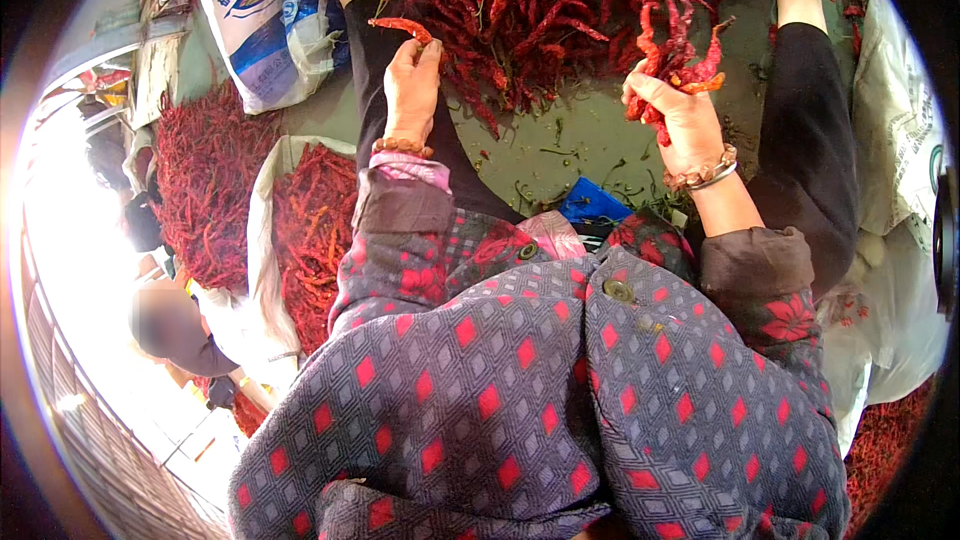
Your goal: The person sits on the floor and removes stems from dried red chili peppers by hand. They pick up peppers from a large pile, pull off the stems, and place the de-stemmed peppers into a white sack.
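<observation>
Between the thumb and fingers of my left hand point(412, 94) is one orange-red dried chili pepper point(401, 25), its thin end pointing left. My right hand point(679, 116) is closed around a bunch of several wrinkled red chilies point(679, 60), which stick out above and below the fist. A large heap of dried red chilies point(525, 7) lies between my legs, beyond and between the two hands. Loose green stems point(615, 165) and small seeds are scattered on the grey-green floor below the heap. Both hands are raised above the floor.
A printed white-and-blue sack point(262, 60) stands at upper left. Below it are another chili pile point(206, 180) and an open white sack point(262, 240) of chilies. A blue piece point(595, 201) lies near my lap. White sacks point(892, 127) line the right. Another person point(176, 330) is at far left.
</observation>
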Demonstrator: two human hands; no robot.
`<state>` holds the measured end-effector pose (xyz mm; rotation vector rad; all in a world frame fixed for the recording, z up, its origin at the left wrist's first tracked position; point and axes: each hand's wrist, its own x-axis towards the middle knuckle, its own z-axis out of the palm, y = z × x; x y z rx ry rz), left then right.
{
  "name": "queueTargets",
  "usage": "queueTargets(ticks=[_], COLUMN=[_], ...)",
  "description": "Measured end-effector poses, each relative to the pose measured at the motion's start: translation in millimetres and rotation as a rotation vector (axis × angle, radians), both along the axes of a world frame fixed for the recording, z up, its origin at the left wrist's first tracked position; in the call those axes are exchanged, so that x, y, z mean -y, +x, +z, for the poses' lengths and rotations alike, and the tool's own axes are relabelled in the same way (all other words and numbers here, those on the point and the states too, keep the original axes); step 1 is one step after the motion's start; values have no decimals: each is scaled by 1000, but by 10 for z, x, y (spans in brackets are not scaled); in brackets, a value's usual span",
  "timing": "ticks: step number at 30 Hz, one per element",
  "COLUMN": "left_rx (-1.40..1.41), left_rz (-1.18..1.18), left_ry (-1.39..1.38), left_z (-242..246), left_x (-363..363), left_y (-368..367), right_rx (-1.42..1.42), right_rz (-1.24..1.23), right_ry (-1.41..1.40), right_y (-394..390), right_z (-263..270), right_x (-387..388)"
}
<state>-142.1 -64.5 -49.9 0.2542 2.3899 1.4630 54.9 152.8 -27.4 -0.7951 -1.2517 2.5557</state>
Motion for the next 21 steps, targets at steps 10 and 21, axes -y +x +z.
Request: queueTargets(ticks=[10,21], left_rx=[-339,226], left_rz=[-791,-602], left_ry=[-186,4], left_z=[345,430], left_x=[-693,-658], left_y=[1234,1129], right_rx=[83,56], right_rz=[92,-23], right_ry=[142,-82], right_y=[77,57], right_z=[-23,-97], right_x=[163,25])
